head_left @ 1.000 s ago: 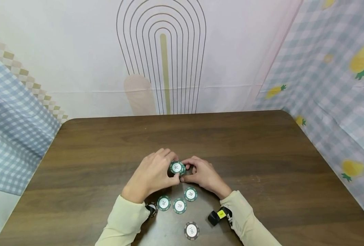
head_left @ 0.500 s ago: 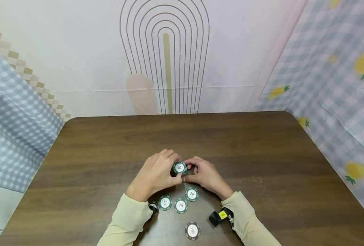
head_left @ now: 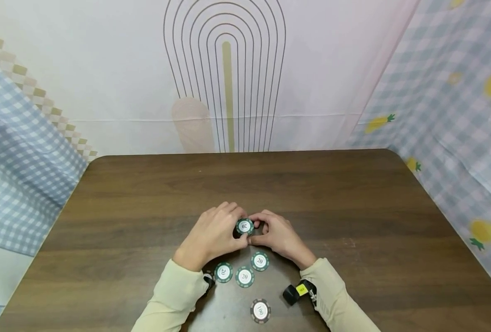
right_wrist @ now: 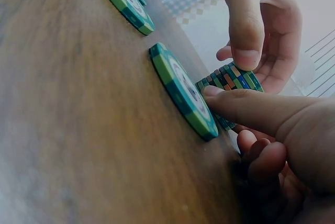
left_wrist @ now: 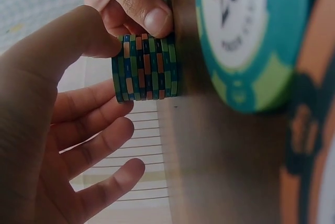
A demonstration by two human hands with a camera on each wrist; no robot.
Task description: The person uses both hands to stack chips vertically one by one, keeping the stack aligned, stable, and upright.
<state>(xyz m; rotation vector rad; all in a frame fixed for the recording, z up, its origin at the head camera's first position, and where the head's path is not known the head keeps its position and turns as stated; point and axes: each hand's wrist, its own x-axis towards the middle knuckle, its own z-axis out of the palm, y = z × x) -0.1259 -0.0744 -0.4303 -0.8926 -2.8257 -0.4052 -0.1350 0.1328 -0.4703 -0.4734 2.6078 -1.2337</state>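
Only the head camera's view has shifted slightly; at lower centre, the left hand (head_left: pixel 213 236) and right hand (head_left: pixel 278 237) pinch a cylindrical stack of round green-and-white chips (head_left: pixel 244 226).

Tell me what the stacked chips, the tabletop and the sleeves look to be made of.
Stacked chips: probably moulded plastic or clay composite, low sheen; crisp coloured blocks on the edges.
Tabletop: wood or wood-look laminate, satin; brown grain and a soft glare show.
Sleeves: matte fabric, by their soft folds; the fibre can't be told.
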